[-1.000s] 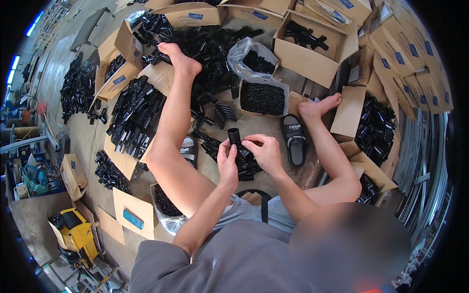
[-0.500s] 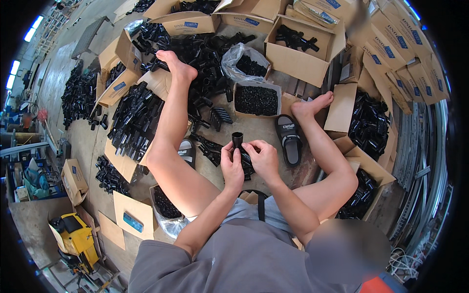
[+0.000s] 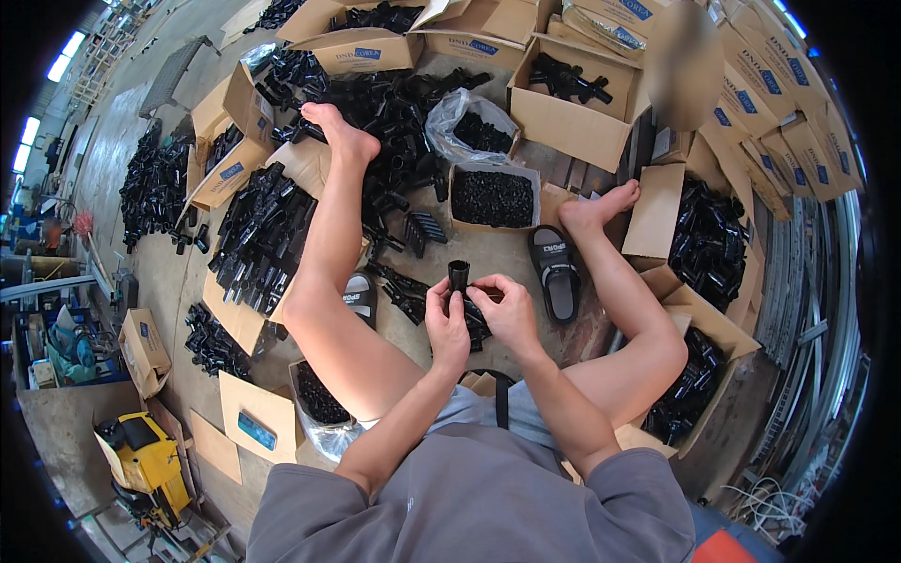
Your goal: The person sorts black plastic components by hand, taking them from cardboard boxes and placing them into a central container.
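A short black plastic tube fitting [image 3: 458, 273] stands upright between my hands, its open end facing up. My left hand [image 3: 448, 328] grips its lower part between thumb and fingers. Close against the fitting's right side, my right hand [image 3: 508, 313] is closed in a pinch; whatever is between those fingertips is too small to make out. Below and behind the hands, more black fittings [image 3: 405, 293] lie on the floor between my legs. Beyond them stands an open box [image 3: 454, 223] filled with small black parts.
A clear plastic bag [image 3: 449, 127] of small black pieces sits behind that box. Heaps of black fittings [image 3: 263, 230] lie on the left, and open cartons [image 3: 572, 127] stand around. Black sandals [image 3: 561, 289] rest by my feet. A phone [image 3: 256, 430] lies on cardboard near a yellow machine [image 3: 155, 464].
Both hands stay nearly in place around the fitting, which sits very slightly lower in the picture. Nothing else on the floor has visibly moved.
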The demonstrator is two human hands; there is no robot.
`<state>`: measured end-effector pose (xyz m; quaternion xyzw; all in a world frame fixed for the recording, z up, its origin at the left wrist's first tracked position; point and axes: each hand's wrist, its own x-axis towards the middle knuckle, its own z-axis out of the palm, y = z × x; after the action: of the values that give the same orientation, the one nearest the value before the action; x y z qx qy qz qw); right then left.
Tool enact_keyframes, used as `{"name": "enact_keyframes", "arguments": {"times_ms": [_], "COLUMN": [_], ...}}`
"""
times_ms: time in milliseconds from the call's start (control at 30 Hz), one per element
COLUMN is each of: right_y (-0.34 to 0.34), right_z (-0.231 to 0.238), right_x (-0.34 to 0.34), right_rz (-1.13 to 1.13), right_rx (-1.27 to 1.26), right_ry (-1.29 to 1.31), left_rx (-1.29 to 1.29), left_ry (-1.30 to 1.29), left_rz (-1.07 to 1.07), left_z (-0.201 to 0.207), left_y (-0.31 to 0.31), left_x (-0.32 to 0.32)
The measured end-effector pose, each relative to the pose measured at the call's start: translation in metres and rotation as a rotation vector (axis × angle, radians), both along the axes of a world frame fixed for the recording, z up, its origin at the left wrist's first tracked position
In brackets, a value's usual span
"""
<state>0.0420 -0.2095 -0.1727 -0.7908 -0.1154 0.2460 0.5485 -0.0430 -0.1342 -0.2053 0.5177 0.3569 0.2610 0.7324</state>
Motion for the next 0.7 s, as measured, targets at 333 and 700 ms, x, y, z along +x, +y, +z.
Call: {"name": "enact_keyframes", "arguments": {"times_ms": [333,700], "right_y": [0.009,0.008], "right_z": [0.008,0.008], "right_x": [-0.015,-0.017], "right_rz": [-0.08,-0.101], "right_rx": [0.038,0.044], "right_ry": [-0.162,-0.13], "left_rx": [-0.021,-0.023], "left_ry": [0.015,0.05], "left_rz": [0.005,-0.009], "left_z": [0.004,0.007], "left_y": [0.0,0.004], "left_x": [0.003,0.001]}}
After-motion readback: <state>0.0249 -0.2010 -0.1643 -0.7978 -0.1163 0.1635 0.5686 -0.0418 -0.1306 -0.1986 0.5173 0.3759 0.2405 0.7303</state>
